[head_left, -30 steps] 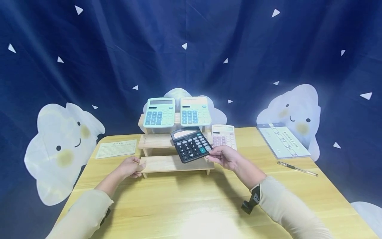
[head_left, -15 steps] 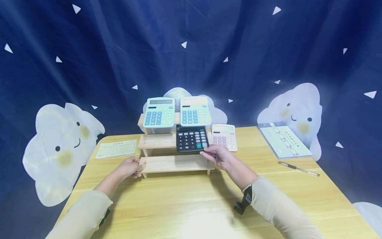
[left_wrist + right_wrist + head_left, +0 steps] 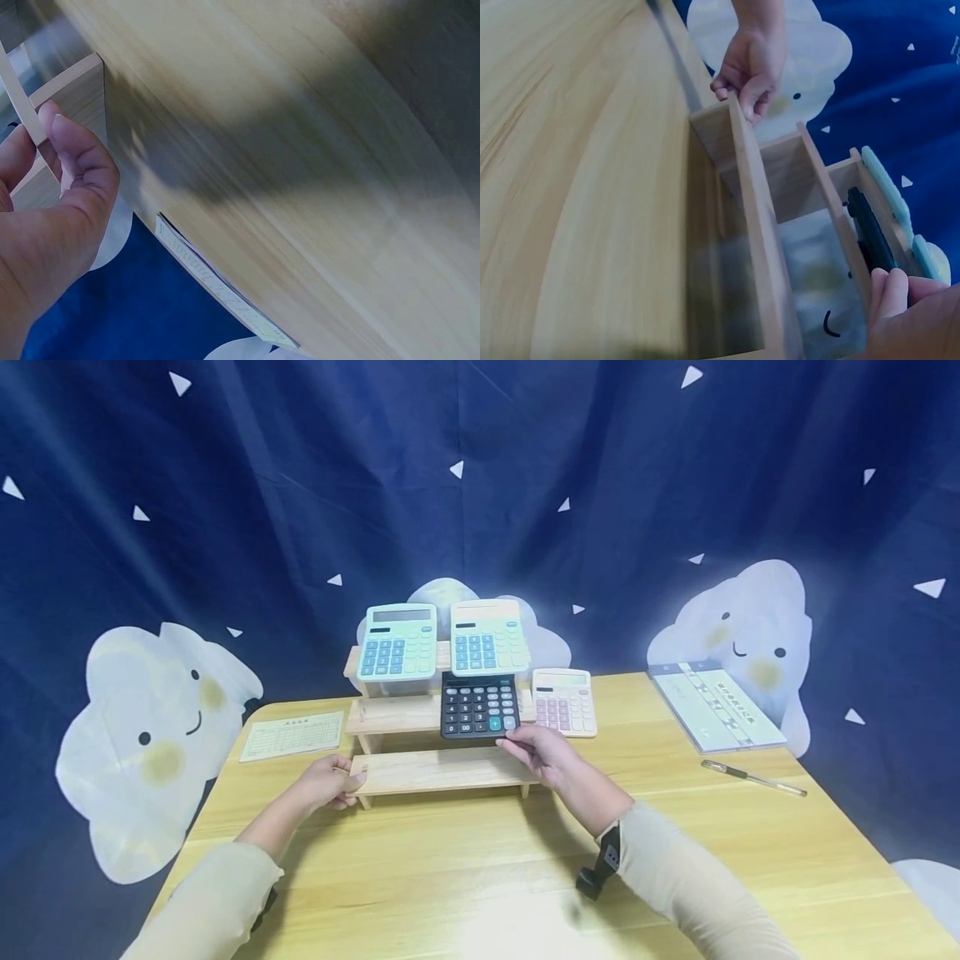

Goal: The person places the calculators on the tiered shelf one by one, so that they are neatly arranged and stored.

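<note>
Counting from my end of the feed, I made out four calculators and one three-tier wooden stand (image 3: 427, 774) on the worktop (image 3: 420, 868). Two calculators were side by side on the top tier: a pale green calculator (image 3: 397, 642) on the left and a white calculator with blue keys (image 3: 489, 637) on the right. A white calculator with pink keys (image 3: 564, 702) was just beside the stand's right side. The fourth, a black calculator (image 3: 478, 706), was at the right half of the middle tier; I could not tell whether its full weight rested there. I also counted one printed sheet (image 3: 292, 735) near the left edge, one notepad (image 3: 716, 706) and one pen (image 3: 753, 777) to the right.

Both hands were gripping. I saw the left hand (image 3: 326, 782) pinching the left end of the stand's lowest tier, thumb on top and fingers curled beneath. The right hand (image 3: 542, 750) reached in over the lowest tier's right end, pinching the black calculator's lower right corner, its forearm slanting back toward me.

A second earlier, I had the black calculator tilted and farther forward, over the lowest tier; now it sat square, its upper edge behind the white calculator with blue keys. The left hand had kept its place.
</note>
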Demonstrator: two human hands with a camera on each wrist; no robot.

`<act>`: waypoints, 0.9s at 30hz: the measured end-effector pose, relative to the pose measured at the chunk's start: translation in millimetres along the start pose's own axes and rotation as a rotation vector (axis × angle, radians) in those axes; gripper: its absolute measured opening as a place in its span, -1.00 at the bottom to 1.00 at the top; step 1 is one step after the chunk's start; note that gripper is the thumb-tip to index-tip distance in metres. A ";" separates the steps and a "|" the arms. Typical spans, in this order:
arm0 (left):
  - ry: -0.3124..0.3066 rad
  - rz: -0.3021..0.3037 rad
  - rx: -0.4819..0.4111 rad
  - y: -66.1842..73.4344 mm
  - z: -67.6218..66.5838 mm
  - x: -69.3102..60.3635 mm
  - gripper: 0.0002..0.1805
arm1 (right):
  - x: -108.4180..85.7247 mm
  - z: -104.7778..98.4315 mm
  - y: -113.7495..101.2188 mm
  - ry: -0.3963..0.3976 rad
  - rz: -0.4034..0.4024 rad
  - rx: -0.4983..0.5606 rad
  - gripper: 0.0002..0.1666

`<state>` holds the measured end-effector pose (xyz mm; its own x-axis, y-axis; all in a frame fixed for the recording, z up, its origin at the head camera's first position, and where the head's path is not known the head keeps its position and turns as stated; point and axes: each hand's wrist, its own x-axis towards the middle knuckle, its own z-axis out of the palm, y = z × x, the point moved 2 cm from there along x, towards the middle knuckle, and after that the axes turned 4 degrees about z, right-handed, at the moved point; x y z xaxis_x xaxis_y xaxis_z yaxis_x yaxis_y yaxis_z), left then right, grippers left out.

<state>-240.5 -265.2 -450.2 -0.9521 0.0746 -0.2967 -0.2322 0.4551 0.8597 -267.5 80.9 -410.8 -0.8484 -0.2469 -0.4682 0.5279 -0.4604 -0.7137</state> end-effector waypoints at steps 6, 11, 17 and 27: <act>-0.004 -0.013 0.001 0.0 0.6 0.2 -0.51 | 2.6 -2.8 4.8 0.003 -0.008 0.020 -0.82; -0.017 -0.013 0.012 1.4 -0.3 -1.2 -0.49 | 4.6 -1.0 8.0 -0.030 0.028 0.010 -0.90; -0.021 -0.009 0.014 1.2 -1.1 -2.0 -0.48 | 7.8 3.6 13.2 -0.077 0.091 -0.027 -0.88; -0.025 0.002 0.001 -0.1 -1.0 -0.2 -0.49 | 12.7 13.1 22.4 -0.101 0.085 -0.030 -0.83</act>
<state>-240.5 -266.1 -449.8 -0.9472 0.0974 -0.3054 -0.2303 0.4561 0.8596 -267.0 56.4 -425.9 -0.7993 -0.3695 -0.4740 0.5979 -0.4085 -0.6897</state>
